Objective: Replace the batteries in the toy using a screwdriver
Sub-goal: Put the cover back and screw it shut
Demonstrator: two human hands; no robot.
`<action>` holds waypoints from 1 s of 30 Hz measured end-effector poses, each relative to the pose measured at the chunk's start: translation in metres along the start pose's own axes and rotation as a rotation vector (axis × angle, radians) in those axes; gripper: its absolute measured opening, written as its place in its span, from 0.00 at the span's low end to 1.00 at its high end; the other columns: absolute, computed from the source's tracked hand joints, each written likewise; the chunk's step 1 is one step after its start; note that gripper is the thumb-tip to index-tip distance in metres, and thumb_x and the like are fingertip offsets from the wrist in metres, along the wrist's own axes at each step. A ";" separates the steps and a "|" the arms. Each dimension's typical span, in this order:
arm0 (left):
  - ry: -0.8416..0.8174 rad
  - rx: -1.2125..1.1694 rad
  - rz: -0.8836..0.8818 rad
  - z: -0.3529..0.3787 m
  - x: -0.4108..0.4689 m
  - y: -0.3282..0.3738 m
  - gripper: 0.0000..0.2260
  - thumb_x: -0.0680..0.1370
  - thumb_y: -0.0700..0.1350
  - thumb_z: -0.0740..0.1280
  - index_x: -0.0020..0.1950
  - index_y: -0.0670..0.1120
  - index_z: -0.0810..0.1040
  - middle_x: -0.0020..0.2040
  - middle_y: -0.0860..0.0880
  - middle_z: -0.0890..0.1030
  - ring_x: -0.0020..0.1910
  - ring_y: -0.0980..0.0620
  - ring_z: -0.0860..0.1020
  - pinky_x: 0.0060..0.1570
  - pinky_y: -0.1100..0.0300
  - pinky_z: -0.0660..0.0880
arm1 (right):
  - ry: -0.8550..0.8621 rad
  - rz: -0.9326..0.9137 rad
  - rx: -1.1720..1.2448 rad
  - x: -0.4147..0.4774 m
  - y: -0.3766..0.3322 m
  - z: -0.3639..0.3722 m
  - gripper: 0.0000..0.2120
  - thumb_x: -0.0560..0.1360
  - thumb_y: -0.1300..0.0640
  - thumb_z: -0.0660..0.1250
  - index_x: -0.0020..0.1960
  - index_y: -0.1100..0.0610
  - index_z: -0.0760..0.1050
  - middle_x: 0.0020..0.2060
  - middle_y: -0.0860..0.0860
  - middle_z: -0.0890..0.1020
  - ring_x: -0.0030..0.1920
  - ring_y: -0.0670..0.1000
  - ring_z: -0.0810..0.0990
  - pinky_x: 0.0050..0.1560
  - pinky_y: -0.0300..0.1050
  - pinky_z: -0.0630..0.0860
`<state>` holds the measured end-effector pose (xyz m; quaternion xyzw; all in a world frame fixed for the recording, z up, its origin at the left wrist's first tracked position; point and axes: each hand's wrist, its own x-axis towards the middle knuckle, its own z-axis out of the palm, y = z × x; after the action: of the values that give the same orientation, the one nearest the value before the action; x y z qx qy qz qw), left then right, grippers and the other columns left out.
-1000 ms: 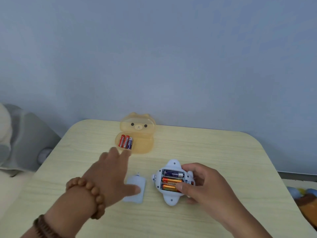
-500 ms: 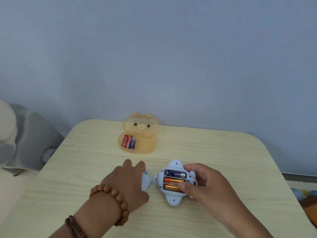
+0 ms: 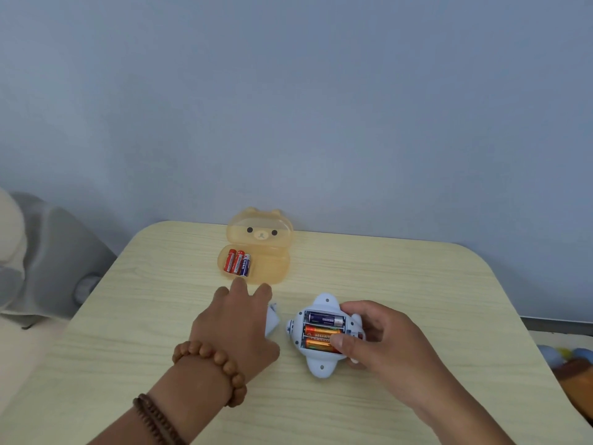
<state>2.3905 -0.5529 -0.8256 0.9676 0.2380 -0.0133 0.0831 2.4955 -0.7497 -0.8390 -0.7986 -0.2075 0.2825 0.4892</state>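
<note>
The white toy lies belly up on the table, its battery bay open with three batteries inside. My right hand grips the toy from the right, thumb on the lowest battery. My left hand lies over the pale blue battery cover, fingers spread forward. Only the cover's right edge shows, tilted up beside my thumb. Behind it an orange bear-shaped box stands open with three red and blue batteries in its tray. No screwdriver is in view.
The light wood table has rounded corners and stands against a blue-grey wall. A grey and white soft thing sits off the left edge. Coloured objects lie beyond the right edge.
My left hand pulled back from the bear box and came down over the battery cover, which now tilts up at its right side. My right hand stayed on the toy.
</note>
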 end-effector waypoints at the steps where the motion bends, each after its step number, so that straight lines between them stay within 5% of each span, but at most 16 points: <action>1: 0.045 -0.040 0.011 -0.002 0.001 0.000 0.23 0.69 0.56 0.67 0.62 0.56 0.66 0.53 0.52 0.68 0.49 0.52 0.71 0.41 0.60 0.74 | 0.000 -0.001 0.007 0.000 -0.001 0.000 0.14 0.72 0.55 0.76 0.51 0.37 0.82 0.45 0.43 0.87 0.42 0.46 0.86 0.45 0.47 0.84; 4: 0.215 -0.272 0.143 -0.009 0.004 0.000 0.26 0.66 0.57 0.67 0.64 0.56 0.71 0.53 0.54 0.73 0.46 0.55 0.73 0.44 0.61 0.75 | 0.005 -0.001 0.034 0.001 0.000 -0.001 0.15 0.72 0.56 0.77 0.54 0.40 0.81 0.46 0.43 0.88 0.42 0.44 0.86 0.42 0.40 0.82; 7: 0.203 -0.506 0.431 -0.013 0.003 0.003 0.28 0.68 0.51 0.71 0.68 0.56 0.73 0.54 0.58 0.74 0.51 0.58 0.75 0.48 0.67 0.74 | 0.024 0.014 0.064 0.001 0.001 -0.001 0.20 0.71 0.57 0.78 0.58 0.40 0.80 0.47 0.45 0.88 0.43 0.44 0.86 0.41 0.38 0.81; 11: 0.177 -0.378 0.633 -0.002 0.001 0.015 0.30 0.70 0.50 0.70 0.72 0.54 0.69 0.57 0.57 0.74 0.55 0.57 0.73 0.51 0.62 0.75 | 0.009 -0.023 0.067 0.001 0.004 -0.002 0.20 0.71 0.57 0.78 0.60 0.43 0.81 0.48 0.47 0.88 0.44 0.45 0.87 0.44 0.41 0.81; 14: 0.168 -0.413 0.631 0.004 0.003 0.016 0.28 0.69 0.49 0.71 0.70 0.50 0.71 0.57 0.57 0.77 0.55 0.57 0.73 0.52 0.60 0.74 | 0.002 -0.031 0.111 0.001 0.005 -0.006 0.20 0.70 0.59 0.79 0.59 0.46 0.83 0.48 0.48 0.88 0.45 0.48 0.87 0.43 0.41 0.81; 20: 0.173 -0.415 0.630 0.009 0.007 0.011 0.22 0.69 0.49 0.72 0.63 0.51 0.77 0.58 0.57 0.78 0.54 0.55 0.74 0.52 0.59 0.76 | -0.073 0.028 0.107 -0.001 0.007 -0.015 0.29 0.69 0.64 0.79 0.67 0.47 0.77 0.55 0.44 0.87 0.55 0.45 0.86 0.60 0.49 0.81; 30: 0.138 -0.449 0.586 0.005 0.012 0.005 0.22 0.68 0.47 0.75 0.62 0.51 0.81 0.58 0.56 0.82 0.57 0.60 0.76 0.57 0.68 0.70 | -0.054 0.042 0.079 0.000 0.006 -0.015 0.29 0.71 0.67 0.77 0.66 0.45 0.77 0.53 0.41 0.87 0.53 0.44 0.86 0.57 0.46 0.82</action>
<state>2.4038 -0.5528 -0.8303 0.9510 -0.0472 0.1287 0.2773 2.5061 -0.7622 -0.8389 -0.7749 -0.1925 0.3223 0.5085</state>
